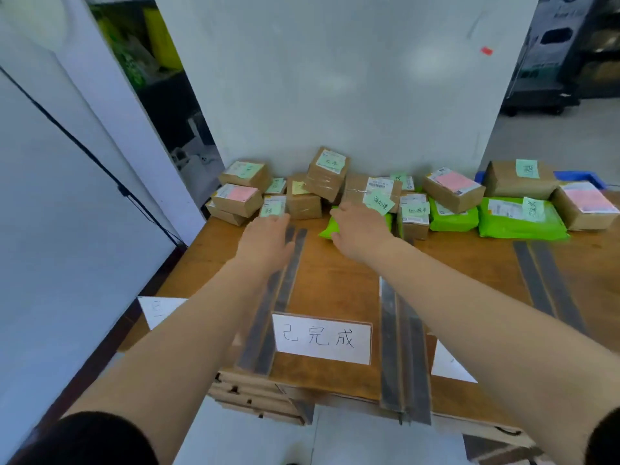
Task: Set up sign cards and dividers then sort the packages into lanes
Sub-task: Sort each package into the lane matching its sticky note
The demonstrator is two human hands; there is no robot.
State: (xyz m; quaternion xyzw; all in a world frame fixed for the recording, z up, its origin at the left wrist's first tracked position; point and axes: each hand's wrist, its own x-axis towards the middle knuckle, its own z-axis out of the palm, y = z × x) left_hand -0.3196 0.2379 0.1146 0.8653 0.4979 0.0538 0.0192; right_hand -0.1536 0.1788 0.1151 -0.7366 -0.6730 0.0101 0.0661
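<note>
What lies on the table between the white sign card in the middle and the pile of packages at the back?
In the head view, only bare wooden table lies between the sign card and the packages.

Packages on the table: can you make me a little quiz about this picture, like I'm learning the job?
1. True or false: the packages already lie sorted in the lanes.
2. What is the right hand resting on? A) the middle sign card B) a green bag C) a metal divider
3. Fill in: the left hand reaches toward a small ____ box.

Key:
1. False, they are piled at the table's far edge.
2. B
3. brown
</note>
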